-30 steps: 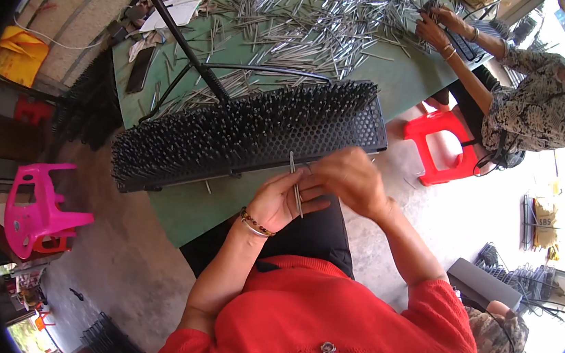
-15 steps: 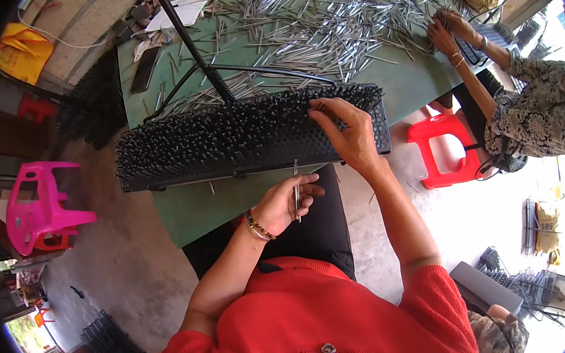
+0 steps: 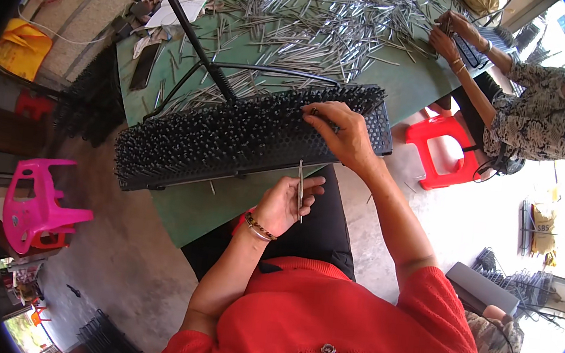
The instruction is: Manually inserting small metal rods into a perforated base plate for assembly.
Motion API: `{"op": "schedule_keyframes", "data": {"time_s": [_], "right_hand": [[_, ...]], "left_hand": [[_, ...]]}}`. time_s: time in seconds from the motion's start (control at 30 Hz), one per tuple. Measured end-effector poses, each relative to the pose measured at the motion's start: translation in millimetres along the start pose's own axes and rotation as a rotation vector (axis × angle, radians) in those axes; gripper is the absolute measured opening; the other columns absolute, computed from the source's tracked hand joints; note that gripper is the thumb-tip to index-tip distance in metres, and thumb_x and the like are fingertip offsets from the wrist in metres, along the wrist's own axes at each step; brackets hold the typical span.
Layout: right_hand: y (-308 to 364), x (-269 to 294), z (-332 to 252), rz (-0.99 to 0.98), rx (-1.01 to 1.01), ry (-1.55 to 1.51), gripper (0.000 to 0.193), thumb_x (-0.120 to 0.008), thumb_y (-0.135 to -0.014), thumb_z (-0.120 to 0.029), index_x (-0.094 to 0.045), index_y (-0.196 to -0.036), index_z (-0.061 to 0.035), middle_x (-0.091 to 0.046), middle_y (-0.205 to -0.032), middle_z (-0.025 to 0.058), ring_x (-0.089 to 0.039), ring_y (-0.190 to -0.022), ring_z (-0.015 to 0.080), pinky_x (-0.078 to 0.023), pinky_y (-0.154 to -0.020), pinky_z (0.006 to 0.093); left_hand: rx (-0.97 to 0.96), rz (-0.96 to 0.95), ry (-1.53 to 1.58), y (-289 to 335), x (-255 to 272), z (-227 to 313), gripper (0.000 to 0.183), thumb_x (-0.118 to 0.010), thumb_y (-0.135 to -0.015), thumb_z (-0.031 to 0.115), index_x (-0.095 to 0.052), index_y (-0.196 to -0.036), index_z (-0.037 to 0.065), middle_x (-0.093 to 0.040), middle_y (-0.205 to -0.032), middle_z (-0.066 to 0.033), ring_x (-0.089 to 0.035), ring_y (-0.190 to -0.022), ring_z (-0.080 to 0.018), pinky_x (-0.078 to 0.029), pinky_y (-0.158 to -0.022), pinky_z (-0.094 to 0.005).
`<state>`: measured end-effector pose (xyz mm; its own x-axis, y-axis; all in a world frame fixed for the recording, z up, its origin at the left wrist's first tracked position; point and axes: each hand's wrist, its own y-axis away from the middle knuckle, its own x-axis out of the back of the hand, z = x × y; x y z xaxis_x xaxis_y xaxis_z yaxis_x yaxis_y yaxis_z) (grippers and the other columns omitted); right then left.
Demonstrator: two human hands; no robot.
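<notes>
A long black perforated rack (image 3: 286,139), densely set with thin upright black pins, lies slantwise across the near edge of the green table (image 3: 189,215). Its right front part shows bare holes. Below the rack's front edge, my left hand (image 3: 280,207) is palm up, closed on thin silvery metal rods (image 3: 300,189) that point toward the rack. Over the right part of the rack, my right hand (image 3: 345,133) is closed, its thumb and fingertips pinched together among the pins. What those fingertips hold, if anything, is too small to make out.
Loose silvery rods (image 3: 326,19) are heaped across the far table. A black pole (image 3: 188,25) slants over the rack. At the far right, a co-worker's hands (image 3: 452,39) work on another rack. A red stool (image 3: 443,152) and a pink stool (image 3: 42,203) stand on either side.
My right hand has shifted slightly left along the rack, fingertips still pinched. My left hand stays nearly in place, and its rods now stand more upright.
</notes>
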<state>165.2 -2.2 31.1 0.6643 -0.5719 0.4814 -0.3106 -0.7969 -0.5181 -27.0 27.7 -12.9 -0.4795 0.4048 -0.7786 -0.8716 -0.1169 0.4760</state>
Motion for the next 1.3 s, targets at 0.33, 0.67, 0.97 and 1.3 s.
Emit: {"op": "schedule_keyframes", "data": {"time_s": [0.33, 0.67, 0.97, 1.3], "right_hand": [[7, -7, -4, -0.049, 0.21, 0.295, 0.03, -0.066, -0.079, -0.01, -0.062, -0.109, -0.0059, -0.06, -0.104, 0.0086, -0.056, -0.089, 0.0254, -0.043, -0.076, 0.0361], [24, 10, -30, -0.076, -0.07, 0.076, 0.025, -0.066, -0.08, -0.01, -0.064, -0.103, -0.0012, -0.061, -0.099, 0.0141, -0.059, -0.089, 0.0288, -0.046, -0.074, 0.0338], [45, 22, -34, -0.191, -0.644, -0.656, 0.017, -0.061, -0.089, -0.014, -0.064, -0.093, 0.0019, -0.066, -0.083, 0.0051, -0.06, -0.079, 0.0084, -0.05, -0.069, 0.0228], [0, 32, -20, 0.093, -0.29, -0.089, 0.016, -0.065, -0.083, -0.011, -0.066, -0.094, 0.0004, -0.066, -0.077, 0.0062, -0.058, -0.07, 0.0078, -0.045, -0.063, 0.0243]], "left_hand": [[-0.005, -0.021, 0.002, 1, 0, 0, 0.049, -0.036, -0.091, 0.027, -0.053, -0.121, -0.008, -0.062, -0.102, -0.0111, -0.05, -0.074, -0.0097, -0.04, -0.06, -0.022], [-0.048, -0.059, -0.001, 4, -4, 5, 0.049, -0.035, -0.092, 0.028, -0.052, -0.122, -0.007, -0.062, -0.102, -0.0115, -0.051, -0.072, -0.0097, -0.04, -0.06, -0.0222], [-0.098, -0.09, -0.169, 8, -14, 1, 0.042, -0.042, -0.093, 0.026, -0.05, -0.124, 0.0, -0.06, -0.105, -0.009, -0.057, -0.089, -0.0141, -0.046, -0.074, -0.026], [-0.158, 0.053, -0.384, 28, -2, -1, 0.037, -0.05, -0.092, 0.017, -0.049, -0.125, 0.001, -0.058, -0.108, -0.008, -0.057, -0.098, -0.0166, -0.048, -0.084, -0.0306]]}}
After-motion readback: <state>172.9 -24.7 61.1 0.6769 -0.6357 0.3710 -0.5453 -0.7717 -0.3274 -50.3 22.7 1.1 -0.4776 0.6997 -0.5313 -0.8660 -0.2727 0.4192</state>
